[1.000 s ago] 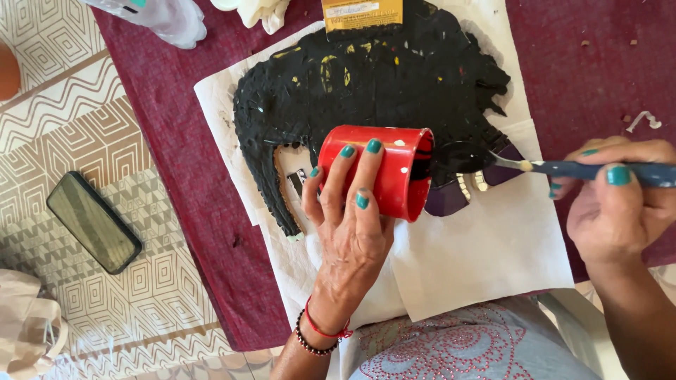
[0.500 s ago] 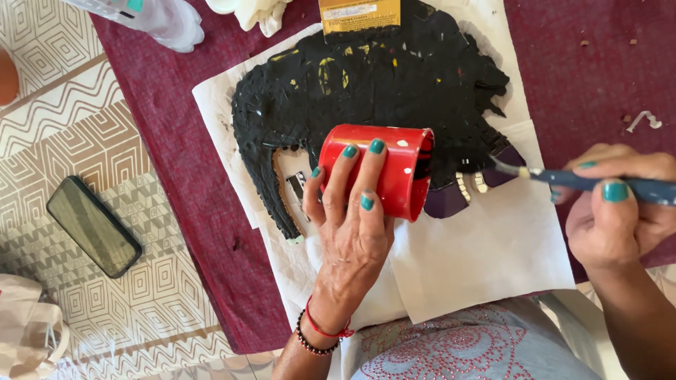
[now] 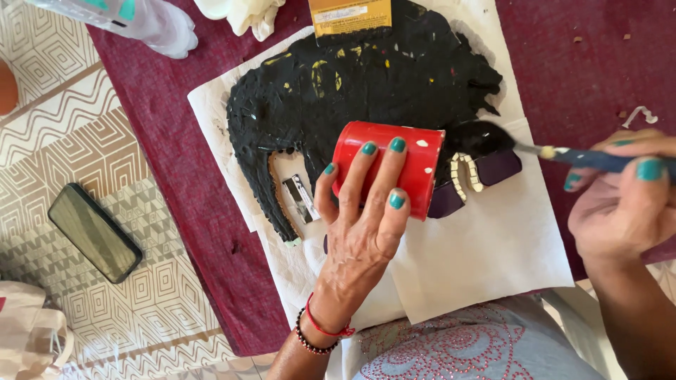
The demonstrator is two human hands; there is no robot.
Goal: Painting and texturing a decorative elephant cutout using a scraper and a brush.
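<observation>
your right hand [image 3: 620,211] has its fingers [image 3: 648,169] clenched around a thin blue-handled brush [image 3: 598,160]. the handle's long axis runs nearly level, from the fingers out toward your left, tip just a little higher than the grip end. the loaded tip touches the ragged black edge of the painted shape [image 3: 366,91], right at its near corner beside two purple tiles with pale ribbed edging [image 3: 486,172], which lie just below the tip.

your left hand [image 3: 359,239] grasps a red cup [image 3: 387,165] lying on its side: fingers [image 3: 394,176] draped over the wall, thumb on the closed end. its long axis also runs level, open mouth facing your right hand. the brush tip sits just beyond that mouth, slightly above it, not inside. so the right-hand fingers are the nearer ones to the wet edge; the left only holds the cup near it.

under the cup: the black shape on white paper [image 3: 493,267], over a maroon cloth [image 3: 176,176] on the surface. an uncovered curved strip and a small silver piece [image 3: 299,200] lie just left of your left fingers.

farther out: a dark phone [image 3: 95,232] on the patterned covering [image 3: 63,148] well to the left, a clear bottle [image 3: 141,21] and a yellow-labelled box [image 3: 351,14] along the far edge.
</observation>
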